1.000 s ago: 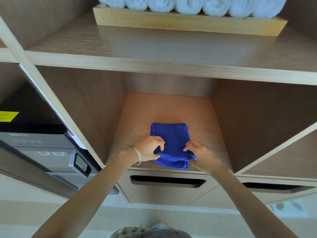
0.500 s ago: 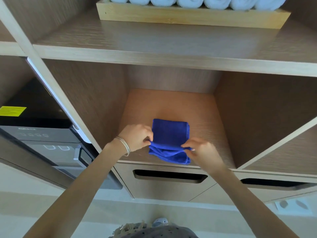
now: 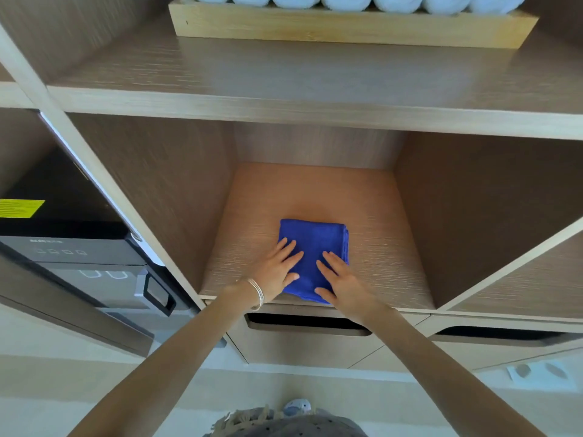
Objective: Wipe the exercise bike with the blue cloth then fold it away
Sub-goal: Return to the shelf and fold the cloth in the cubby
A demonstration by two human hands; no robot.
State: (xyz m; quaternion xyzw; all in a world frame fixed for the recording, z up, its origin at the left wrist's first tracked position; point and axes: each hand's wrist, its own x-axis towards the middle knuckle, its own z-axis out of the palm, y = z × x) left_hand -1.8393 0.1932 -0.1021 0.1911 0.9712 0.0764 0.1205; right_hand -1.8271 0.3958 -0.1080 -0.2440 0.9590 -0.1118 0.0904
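Note:
The blue cloth (image 3: pixel 315 241) lies folded into a small square near the front edge of a wooden cubby shelf (image 3: pixel 315 190). My left hand (image 3: pixel 277 269) rests flat on the cloth's left side, fingers straight and spread. My right hand (image 3: pixel 340 279) presses flat on its right side, fingers straight. Neither hand grips the cloth. A bracelet sits on my left wrist. The exercise bike is not in view.
A wooden tray (image 3: pixel 347 28) holding rolled white towels stands on the upper shelf. A dark appliance (image 3: pixel 72 247) with a handle fills the left compartment. Drawers with slot handles (image 3: pixel 306 323) lie below the cubby. The cubby's side walls stand close on both sides.
Both hands let go of the cloth's front edge, which they were pinching, and now lie flat on top of it. The cloth has settled flat on the shelf.

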